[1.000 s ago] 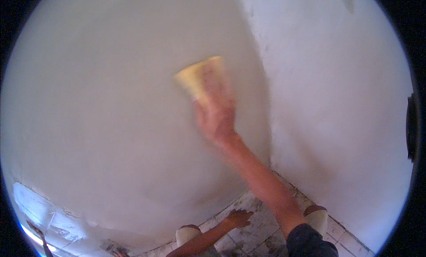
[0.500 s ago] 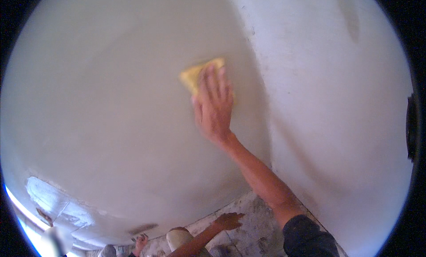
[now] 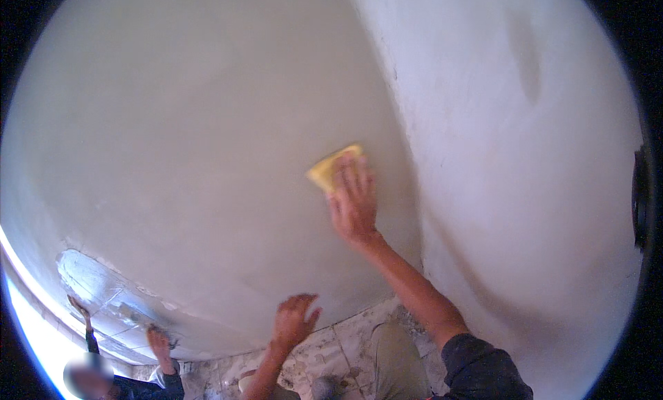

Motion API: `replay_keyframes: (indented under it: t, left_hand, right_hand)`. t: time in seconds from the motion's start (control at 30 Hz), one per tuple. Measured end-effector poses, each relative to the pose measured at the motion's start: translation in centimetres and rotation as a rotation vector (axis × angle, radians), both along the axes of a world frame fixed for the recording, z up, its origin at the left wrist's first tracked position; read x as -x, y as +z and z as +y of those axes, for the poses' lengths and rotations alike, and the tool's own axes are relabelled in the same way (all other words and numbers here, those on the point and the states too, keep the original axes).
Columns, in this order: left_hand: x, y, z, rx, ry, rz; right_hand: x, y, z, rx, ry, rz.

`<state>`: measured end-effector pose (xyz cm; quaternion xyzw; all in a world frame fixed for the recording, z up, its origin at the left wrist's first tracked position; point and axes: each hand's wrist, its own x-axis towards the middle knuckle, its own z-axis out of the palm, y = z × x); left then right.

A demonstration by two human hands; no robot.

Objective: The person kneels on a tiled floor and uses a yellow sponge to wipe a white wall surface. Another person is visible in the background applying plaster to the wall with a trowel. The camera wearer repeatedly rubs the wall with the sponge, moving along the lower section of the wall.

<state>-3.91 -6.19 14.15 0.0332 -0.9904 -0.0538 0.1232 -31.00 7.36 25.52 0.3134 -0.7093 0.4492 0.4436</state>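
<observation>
My right hand presses a flat, square-cornered yellow pad against the grey plastered wall, close to the inside corner. Whether the pad is sponge or abrasive sheet I cannot tell. The fingers lie over it and hide its right part. Lower down, my left hand is raised in front of the wall's lower edge, with its fingers apart and nothing in it.
A paler wall meets the grey one on the right. At lower left another person has both hands up by a shiny tiled patch. My knee shows above the stained tiled floor.
My right hand and the pad have moved down and slightly right in view. My left hand has risen and shifted left. The other person's hands have come higher into view.
</observation>
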Motion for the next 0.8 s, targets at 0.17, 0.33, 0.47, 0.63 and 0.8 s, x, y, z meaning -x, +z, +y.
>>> replay_keyframes:
  t: [0.17, 0.33, 0.47, 0.63, 0.8]
  left_hand:
    - [1.6, 11.7, -0.8, 0.337, 0.144, 0.540]
    - [3.7, 19.9, -4.5, 0.418, 0.237, 0.835]
    - [4.1, 23.0, -8.6, 0.461, 0.328, 0.986]
    - [3.7, 22.9, -10.7, 0.469, 0.396, 0.977]
    - [3.1, 22.9, -11.6, 0.443, 0.363, 0.968]
  right_hand:
    - [1.7, 9.3, -1.0, 0.217, -0.180, 0.061]
    - [-1.6, 10.6, -3.4, -0.155, 0.121, 0.434]
    - [-3.0, 8.7, -0.4, -0.192, 0.080, 0.169]
    - [-1.2, 19.5, -3.7, 0.212, -0.209, 0.136]
    - [-5.3, 18.4, -4.5, -0.172, 0.019, 0.360]
